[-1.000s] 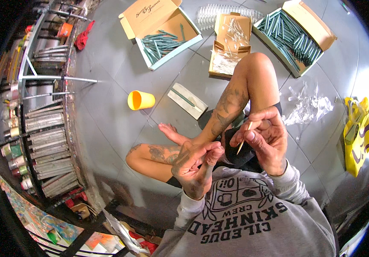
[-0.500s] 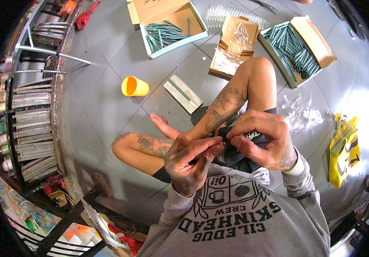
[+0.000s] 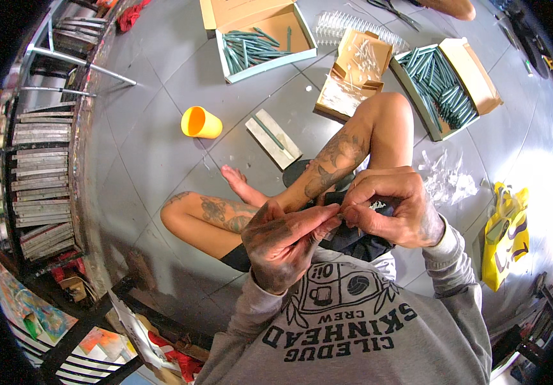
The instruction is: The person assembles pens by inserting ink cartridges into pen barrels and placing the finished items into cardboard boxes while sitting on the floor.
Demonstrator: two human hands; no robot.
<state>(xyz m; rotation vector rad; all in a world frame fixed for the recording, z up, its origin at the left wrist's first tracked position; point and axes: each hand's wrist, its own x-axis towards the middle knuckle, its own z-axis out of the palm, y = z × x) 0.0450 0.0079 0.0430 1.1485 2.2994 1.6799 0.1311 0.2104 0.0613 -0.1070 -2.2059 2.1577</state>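
My left hand [image 3: 283, 242] and my right hand [image 3: 393, 206] meet in front of my shirt, fingertips touching. Both are closed in a pinch; whatever they hold is too small and hidden to name. Beyond my crossed legs, a pale rectangular block [image 3: 268, 131] lies on the floor with a dark green pen-like stick [image 3: 272, 133] along it. An open carton [image 3: 347, 56] of small white pieces sits past my right knee. Two open boxes, one at the far left [image 3: 273, 65] and one at the right [image 3: 415, 102], hold many similar green sticks.
A yellow cup [image 3: 207, 123] stands left of the block. White scraps [image 3: 448, 181] and a yellow bag [image 3: 506, 237] lie to the right. Clear plastic pieces [image 3: 353, 29] and scissors [image 3: 397, 11] are at the far side, near another person's limb [image 3: 452, 8]. A rack [image 3: 42, 167] lines the left.
My right hand's fingertips have come in against the left hand's, closing the gap between them. The view has shifted slightly, and more of the other person's limb shows at the top.
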